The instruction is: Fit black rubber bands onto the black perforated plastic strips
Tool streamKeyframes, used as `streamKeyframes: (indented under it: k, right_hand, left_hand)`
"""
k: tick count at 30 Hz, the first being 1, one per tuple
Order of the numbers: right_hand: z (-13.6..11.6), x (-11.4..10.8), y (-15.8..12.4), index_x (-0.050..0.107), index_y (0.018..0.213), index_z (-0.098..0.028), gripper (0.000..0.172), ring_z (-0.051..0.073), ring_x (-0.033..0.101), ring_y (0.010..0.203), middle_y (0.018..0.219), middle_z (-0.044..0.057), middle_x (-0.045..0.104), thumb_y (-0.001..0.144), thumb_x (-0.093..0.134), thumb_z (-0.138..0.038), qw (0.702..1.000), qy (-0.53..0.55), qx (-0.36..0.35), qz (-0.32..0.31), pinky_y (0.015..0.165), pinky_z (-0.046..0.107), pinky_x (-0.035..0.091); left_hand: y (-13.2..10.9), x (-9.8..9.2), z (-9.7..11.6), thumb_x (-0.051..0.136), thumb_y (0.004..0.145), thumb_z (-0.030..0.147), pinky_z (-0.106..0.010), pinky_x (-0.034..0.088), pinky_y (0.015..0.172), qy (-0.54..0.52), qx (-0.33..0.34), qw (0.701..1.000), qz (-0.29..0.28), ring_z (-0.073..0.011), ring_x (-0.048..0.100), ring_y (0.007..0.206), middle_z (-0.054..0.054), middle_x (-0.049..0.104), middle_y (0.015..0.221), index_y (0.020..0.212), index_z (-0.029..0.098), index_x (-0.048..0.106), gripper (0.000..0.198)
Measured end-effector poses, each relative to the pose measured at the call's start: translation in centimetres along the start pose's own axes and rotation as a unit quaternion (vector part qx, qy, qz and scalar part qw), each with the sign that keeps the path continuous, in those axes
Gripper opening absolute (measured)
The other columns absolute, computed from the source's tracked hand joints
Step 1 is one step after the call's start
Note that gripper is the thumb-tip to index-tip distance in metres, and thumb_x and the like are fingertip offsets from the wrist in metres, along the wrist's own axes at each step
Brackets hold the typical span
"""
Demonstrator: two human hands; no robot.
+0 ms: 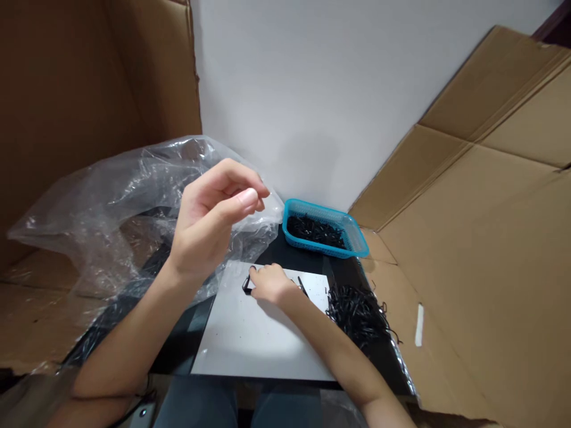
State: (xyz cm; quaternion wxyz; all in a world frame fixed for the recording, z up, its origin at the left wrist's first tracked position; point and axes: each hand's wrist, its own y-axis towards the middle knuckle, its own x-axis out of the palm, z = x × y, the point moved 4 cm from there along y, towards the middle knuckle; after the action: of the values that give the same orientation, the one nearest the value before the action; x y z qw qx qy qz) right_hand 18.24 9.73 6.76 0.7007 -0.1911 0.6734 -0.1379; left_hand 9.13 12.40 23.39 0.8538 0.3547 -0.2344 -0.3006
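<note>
My left hand (209,217) is raised in front of the clear plastic bag, fingers curled and thumb bent against them. Whatever they hold, if anything, is hidden. Lower down, my right hand (270,282) rests on a white board (241,339). Its fingertips are closed at a small black looped piece (246,286), partly covered by the fingers. A thin black strip (303,286) lies on the board just right of that hand. Tiny dark specks dot the board.
A blue basket (357,238) of black pieces stands at the back. A tangled heap of black looped pieces (359,315) lies right of the board. The plastic bag (111,184) spreads on the left. Cardboard walls (486,267) flank the dark table; a white strip (419,324) lies at right.
</note>
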Motion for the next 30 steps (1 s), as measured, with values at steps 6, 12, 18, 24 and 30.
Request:
streamKeyframes:
  k: [6,12,18,24,30]
  right_hand:
    - [-0.9,0.6,0.2,0.060,0.107,-0.011,0.022,0.018,0.065,0.092,0.103,0.009,0.067,0.091,0.050,-0.022,0.999,0.002,-0.053,0.006,0.078,0.033,0.052]
    - [-1.1,1.2,0.7,0.057,0.112,-0.008,0.032,0.028,0.067,0.087,0.099,0.015,0.069,0.080,0.049,-0.012,0.995,0.016,-0.086,0.045,0.066,0.035,0.048]
    - [-1.6,2.1,1.6,0.060,0.100,-0.008,0.025,0.029,0.063,0.092,0.098,0.017,0.067,0.079,0.049,-0.014,0.984,0.060,-0.139,0.089,0.072,0.035,0.045]
    - [-0.3,0.1,1.2,0.054,0.085,-0.016,0.010,0.019,0.057,0.069,0.075,0.005,0.062,0.077,0.049,-0.018,0.963,0.174,-0.178,0.108,0.059,0.029,0.039]
    - [4.0,-4.3,-2.9,0.045,0.081,-0.020,0.007,0.009,0.055,0.065,0.071,-0.004,0.056,0.078,0.051,-0.018,0.895,0.357,-0.223,0.150,0.058,0.019,0.042]
  left_hand:
    - [-0.1,0.0,-0.1,0.066,0.077,0.029,-0.026,0.037,0.055,0.001,-0.022,1.000,0.004,-0.0118,0.048,0.061,0.000,0.057,0.068,0.076,0.022,0.071,0.009]
    - [-0.1,0.0,-0.3,0.068,0.077,0.028,-0.026,0.036,0.056,-0.010,-0.026,1.000,0.000,-0.0107,0.049,0.062,0.000,0.057,0.069,0.077,0.020,0.071,0.009]
    - [0.0,0.0,-0.4,0.067,0.078,0.029,-0.025,0.037,0.056,-0.002,-0.027,1.000,0.002,-0.0106,0.049,0.063,0.000,0.057,0.068,0.076,0.021,0.071,0.009]
    - [0.1,-0.5,-0.6,0.064,0.078,0.028,-0.027,0.039,0.058,0.025,-0.035,0.999,0.017,-0.0124,0.051,0.065,0.000,0.057,0.070,0.075,0.022,0.069,0.007]
    - [0.3,-0.1,-2.1,0.057,0.083,0.029,-0.027,0.040,0.066,0.144,-0.070,0.984,-0.084,-0.0134,0.053,0.073,0.000,0.059,0.078,0.081,0.020,0.062,0.011]
